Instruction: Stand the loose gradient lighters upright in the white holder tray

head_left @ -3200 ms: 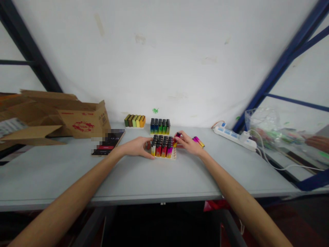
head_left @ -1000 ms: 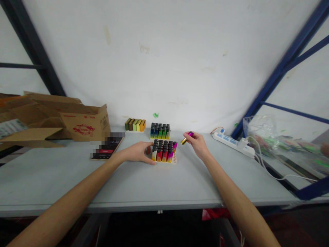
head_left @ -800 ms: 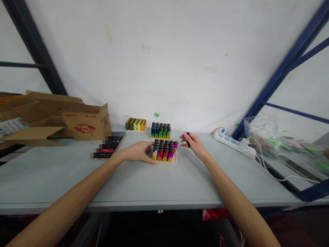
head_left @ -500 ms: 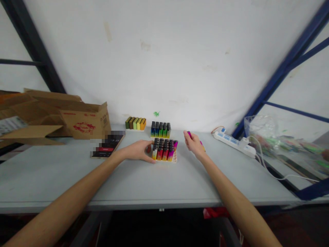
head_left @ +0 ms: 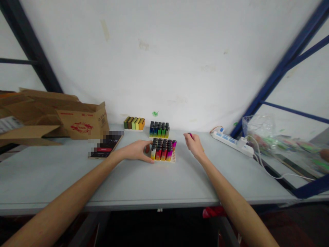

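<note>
My left hand (head_left: 138, 150) is curled round the left side of a white tray (head_left: 173, 158) of lighters, its thumb at the front corner and its fingertips behind. Upright in that tray stand rows of white, red and purple lighters (head_left: 163, 153) with black tops. A purple lighter (head_left: 174, 145) is at the right end, where vacant slots show in front of it. To the right of the tray, my right hand (head_left: 194, 145) is closed on a purple lighter (head_left: 190, 134); a small yellow bit shows past the palm, and whether it holds more than one is hidden.
Behind stand a tray of blue and green lighters (head_left: 159, 130) and one of yellow and brown lighters (head_left: 134, 124). Open cardboard boxes (head_left: 82, 120) and a dark flat box (head_left: 106, 145) are on the left. A power strip (head_left: 232, 143) and plastic bags (head_left: 259, 128) lie right.
The right hand has turned slightly, so less of the purple lighter shows. My left hand stays at the tray, and the whole view has shifted a little.
</note>
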The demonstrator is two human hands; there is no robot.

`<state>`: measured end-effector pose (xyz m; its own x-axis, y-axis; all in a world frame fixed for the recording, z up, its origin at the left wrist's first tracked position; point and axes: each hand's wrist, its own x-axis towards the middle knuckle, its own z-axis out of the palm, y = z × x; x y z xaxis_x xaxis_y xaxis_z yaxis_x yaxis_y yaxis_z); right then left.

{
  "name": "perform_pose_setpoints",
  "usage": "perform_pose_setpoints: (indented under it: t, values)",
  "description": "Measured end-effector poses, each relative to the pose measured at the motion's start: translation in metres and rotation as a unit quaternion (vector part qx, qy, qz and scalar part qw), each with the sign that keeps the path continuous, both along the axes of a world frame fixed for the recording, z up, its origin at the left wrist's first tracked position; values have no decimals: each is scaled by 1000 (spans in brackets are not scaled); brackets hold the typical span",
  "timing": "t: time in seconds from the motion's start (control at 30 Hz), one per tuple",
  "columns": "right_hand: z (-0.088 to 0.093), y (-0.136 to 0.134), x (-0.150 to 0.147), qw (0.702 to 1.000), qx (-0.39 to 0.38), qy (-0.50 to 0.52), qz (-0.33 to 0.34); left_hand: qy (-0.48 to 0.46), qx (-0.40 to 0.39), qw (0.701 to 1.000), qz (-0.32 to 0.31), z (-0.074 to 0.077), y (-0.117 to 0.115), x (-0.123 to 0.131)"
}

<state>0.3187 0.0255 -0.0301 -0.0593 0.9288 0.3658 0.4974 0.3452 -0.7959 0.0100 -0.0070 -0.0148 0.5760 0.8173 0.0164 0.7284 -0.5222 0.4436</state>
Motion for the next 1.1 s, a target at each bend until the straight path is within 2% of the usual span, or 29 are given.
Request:
perform_pose_setpoints:
  t: [0.17,0.5,1.1]
  values:
    - [6,-7,-4,999,-22,-13,-30,-6,-1,1000,-2,0,0,0]
    - [-1,-2,-5,1000,-1,-22,-2,-3,-1,1000,-1,0,0,1]
    - [6,-9,-7,998,27,-57,-28,4,-14,1000,6,2,-1,2]
